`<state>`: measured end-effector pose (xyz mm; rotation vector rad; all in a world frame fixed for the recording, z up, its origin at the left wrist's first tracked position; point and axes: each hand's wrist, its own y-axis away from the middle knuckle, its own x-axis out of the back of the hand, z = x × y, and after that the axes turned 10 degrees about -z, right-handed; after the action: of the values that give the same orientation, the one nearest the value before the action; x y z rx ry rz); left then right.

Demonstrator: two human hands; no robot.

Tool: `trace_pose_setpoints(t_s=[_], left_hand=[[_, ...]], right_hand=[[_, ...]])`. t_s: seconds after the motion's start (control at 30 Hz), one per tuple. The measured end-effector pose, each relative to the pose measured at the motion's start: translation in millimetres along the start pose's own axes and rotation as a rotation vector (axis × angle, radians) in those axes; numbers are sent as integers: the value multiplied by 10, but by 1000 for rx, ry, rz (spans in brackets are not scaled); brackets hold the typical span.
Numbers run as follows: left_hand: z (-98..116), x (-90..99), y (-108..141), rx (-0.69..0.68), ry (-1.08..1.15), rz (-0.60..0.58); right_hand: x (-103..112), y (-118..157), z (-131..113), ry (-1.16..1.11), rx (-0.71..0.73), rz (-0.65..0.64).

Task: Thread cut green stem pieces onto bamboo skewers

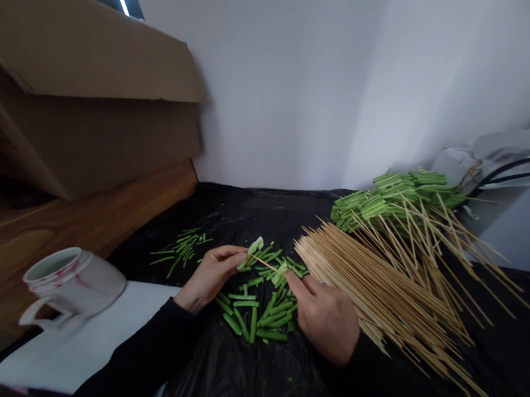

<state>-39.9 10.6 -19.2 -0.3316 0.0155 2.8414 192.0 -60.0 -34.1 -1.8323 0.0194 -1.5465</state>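
Observation:
A thin wooden skewer (pixel 264 263) runs between my two hands above a pile of cut green bean pieces (pixel 254 319). My left hand (pixel 214 273) pinches a pale green vegetable piece (pixel 255 247) at the skewer's left end. At the other end, my right hand (pixel 323 312) has its fingers closed on the skewer beside a second pale green piece (pixel 279 273). The fingers partly cover both grips. Close to my right hand lies a large bundle of bare skewers (pixel 381 277).
Skewers loaded with green pieces (pixel 400 196) are heaped at the back right. Thinner green bits (pixel 184 250) lie at left on the black plastic sheet (pixel 254 207). A white mug (pixel 90 283) stands on a white surface (pixel 130 311), near a cardboard box (pixel 108 134).

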Motion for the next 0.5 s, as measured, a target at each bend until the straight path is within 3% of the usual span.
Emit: trace_pose_setpoints(t_s=[0.5], left_hand=[[14,-34,28,98,44,-76]], right_hand=[[3,14,-27,-6,23,-35]])
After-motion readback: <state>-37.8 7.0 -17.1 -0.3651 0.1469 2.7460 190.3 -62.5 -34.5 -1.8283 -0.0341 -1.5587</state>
